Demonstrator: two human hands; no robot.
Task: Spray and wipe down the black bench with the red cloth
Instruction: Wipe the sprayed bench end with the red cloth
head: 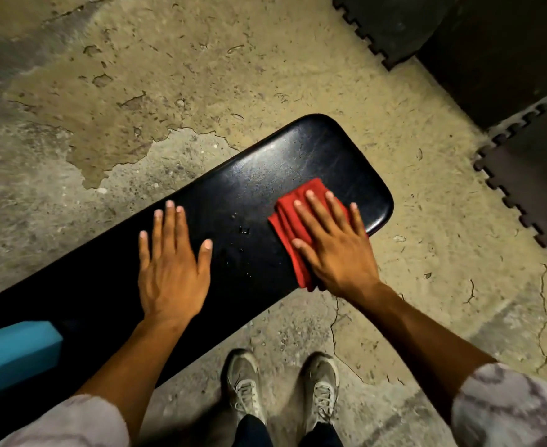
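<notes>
Black bench (265, 175), padded and glossy, seen from above, running diagonally from the lower left to its rounded end at the upper right, over a cracked and patchy concrete floor (136, 75). Red cloth (289, 221), folded into several layers, lies flat on the bench top near the rounded end, toward the edge nearest the person. Right hand (333, 246) rests palm-down on the cloth with fingers extended and spread; the little finger reaches past the cloth edge onto the bare pad. Left hand (172, 269) lies palm-down directly on the bench, well apart from the cloth and farther from the rounded end, fingers likewise extended and slightly spread, gripping nothing. A few small droplets (243, 229) show on the pad between the two hands. Blue block (14, 356) sits against the bench at its lower-left stretch. Two grey laced shoes (281, 388) stand on the floor just beside the bench's near edge. Dark interlocking mats (523, 175) lie on the floor beyond the rounded end.
</notes>
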